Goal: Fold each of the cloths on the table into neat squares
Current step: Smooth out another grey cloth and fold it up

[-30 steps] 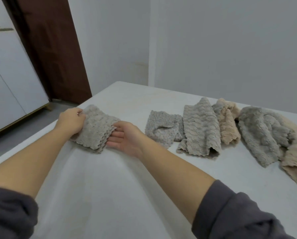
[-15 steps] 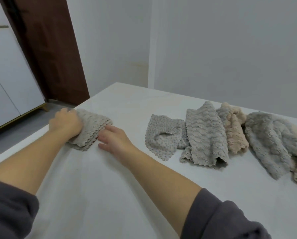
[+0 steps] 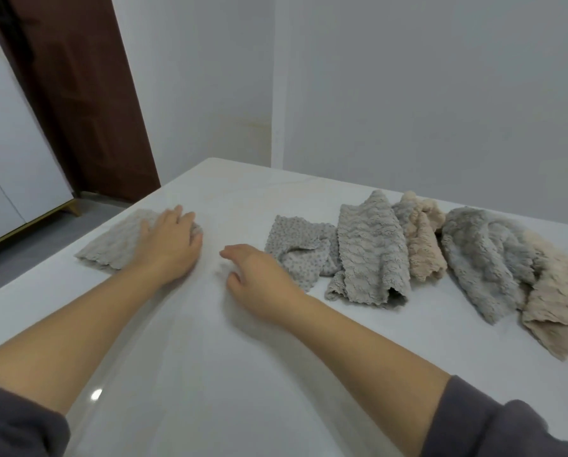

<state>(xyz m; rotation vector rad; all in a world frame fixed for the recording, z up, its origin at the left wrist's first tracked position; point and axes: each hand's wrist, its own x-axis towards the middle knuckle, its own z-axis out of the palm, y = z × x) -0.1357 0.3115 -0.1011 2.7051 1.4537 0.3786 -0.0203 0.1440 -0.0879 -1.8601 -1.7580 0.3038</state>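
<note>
A folded beige-grey cloth (image 3: 116,244) lies flat near the table's left edge. My left hand (image 3: 169,247) presses on its right part with fingers laid flat. My right hand (image 3: 259,275) hovers just over the bare tabletop, fingers relaxed, holding nothing, a little left of a small dotted grey cloth (image 3: 300,250). Further right lie unfolded cloths in a row: a scalloped grey cloth (image 3: 371,255), a beige fluffy cloth (image 3: 422,239), a fluffy grey cloth (image 3: 483,258) and a tan cloth (image 3: 554,298).
The white table (image 3: 210,374) has its left edge close to the folded cloth. A dark brown door (image 3: 78,94) and white cabinets (image 3: 9,159) stand beyond it on the left. Pale walls rise behind the table.
My left hand has set the folded cloth down flat and now presses it. My right hand has come off the cloth and drawn right toward the dotted cloth.
</note>
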